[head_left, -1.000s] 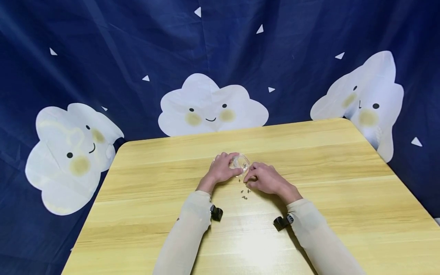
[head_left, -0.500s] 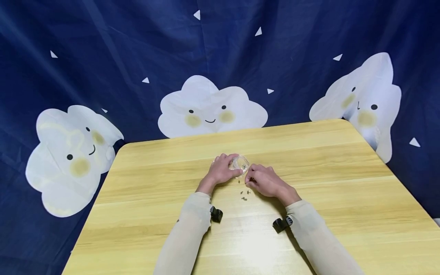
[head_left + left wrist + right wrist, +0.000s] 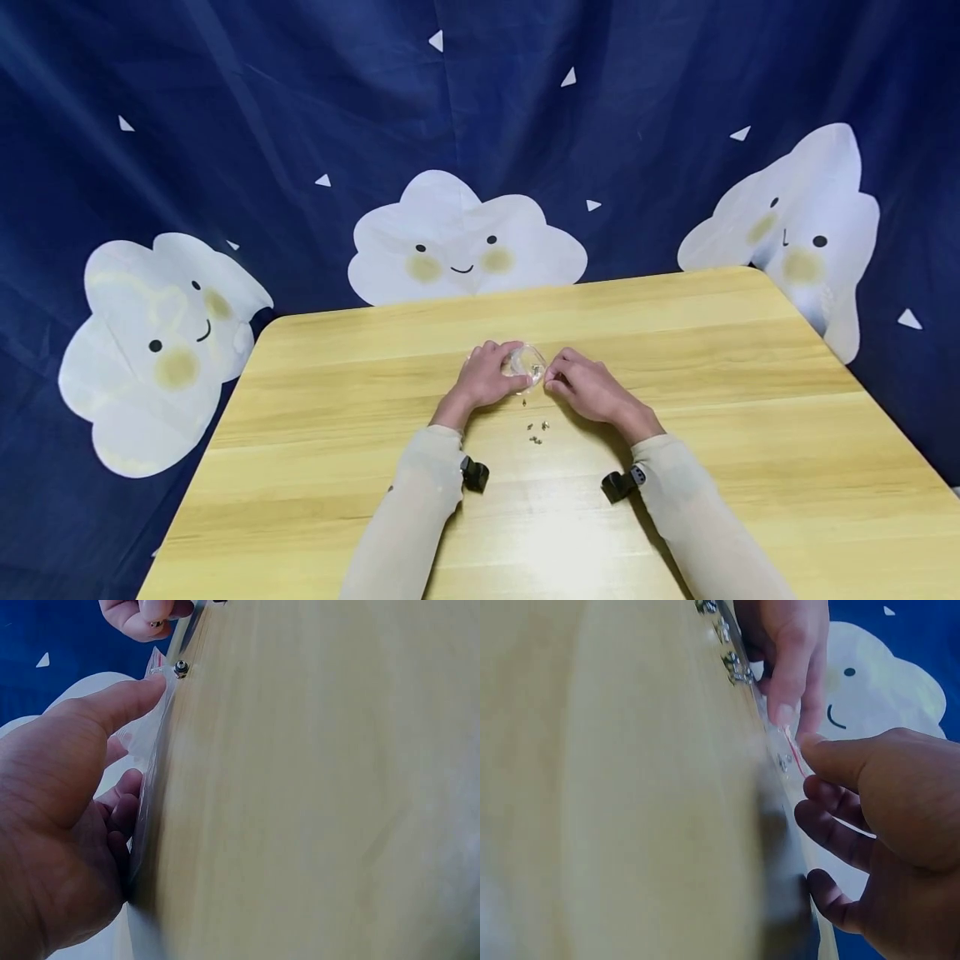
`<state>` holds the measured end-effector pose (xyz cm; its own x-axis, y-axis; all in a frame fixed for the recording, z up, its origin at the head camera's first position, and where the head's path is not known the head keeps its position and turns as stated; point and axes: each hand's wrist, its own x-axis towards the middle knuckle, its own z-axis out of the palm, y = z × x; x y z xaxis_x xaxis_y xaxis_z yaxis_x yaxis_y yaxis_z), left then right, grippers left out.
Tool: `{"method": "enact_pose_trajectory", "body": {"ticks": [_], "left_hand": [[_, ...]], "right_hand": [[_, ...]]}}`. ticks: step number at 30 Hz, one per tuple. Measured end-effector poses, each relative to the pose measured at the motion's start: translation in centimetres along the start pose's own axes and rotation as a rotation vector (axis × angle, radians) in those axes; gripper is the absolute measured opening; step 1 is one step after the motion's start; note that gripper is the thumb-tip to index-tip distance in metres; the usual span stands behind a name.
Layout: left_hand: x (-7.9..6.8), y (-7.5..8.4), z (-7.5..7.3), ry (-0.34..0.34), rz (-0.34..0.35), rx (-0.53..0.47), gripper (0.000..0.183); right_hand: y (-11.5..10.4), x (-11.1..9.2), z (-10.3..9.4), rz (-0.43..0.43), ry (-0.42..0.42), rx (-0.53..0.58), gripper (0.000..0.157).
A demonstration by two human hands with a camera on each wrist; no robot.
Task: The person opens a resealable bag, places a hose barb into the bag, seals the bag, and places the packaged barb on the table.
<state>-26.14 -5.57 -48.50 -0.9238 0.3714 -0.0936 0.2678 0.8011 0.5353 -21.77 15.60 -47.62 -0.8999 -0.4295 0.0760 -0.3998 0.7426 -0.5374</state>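
My left hand (image 3: pixel 482 377) grips a small clear zip bag (image 3: pixel 527 357) on the table, thumb near its mouth and other fingers behind. Its red seal line (image 3: pixel 793 748) shows in the right wrist view, and a few shiny metal pieces lie inside the bag. Close to the bag's mouth, my right hand (image 3: pixel 588 388) pinches a tiny metal piece (image 3: pixel 156 624) between thumb and forefinger, mostly covered by the fingertips. One small metal nut-like piece (image 3: pixel 181 669) sits by the left thumb. Several similar metal pieces (image 3: pixel 536 440) lie on the wood nearer the person.
The wood-grain table (image 3: pixel 337 500) spreads out all round both hands. Behind its far edge hangs a dark blue curtain (image 3: pixel 510 100) printed with white clouds. Black wrist cameras (image 3: pixel 475 475) sit on both sleeves.
My right hand has drawn up from the loose pieces to beside the bag's mouth, fingertips pinched. My left hand keeps its grip on the bag. The head view has tilted slightly.
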Motion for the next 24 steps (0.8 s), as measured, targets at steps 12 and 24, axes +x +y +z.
{"method": "enact_pose_trajectory", "body": {"ticks": [12,24], "left_hand": [[-0.1,0.0,0.1,0.009,0.017,-0.006,0.068],[-0.1,0.0,0.1,0.007,0.005,-0.001,0.067]], "right_hand": [[0.7,2.0,0.0,0.048,0.046,0.012,0.013],[0.1,3.6,0.6,0.086,0.032,-0.014,0.01]]}}
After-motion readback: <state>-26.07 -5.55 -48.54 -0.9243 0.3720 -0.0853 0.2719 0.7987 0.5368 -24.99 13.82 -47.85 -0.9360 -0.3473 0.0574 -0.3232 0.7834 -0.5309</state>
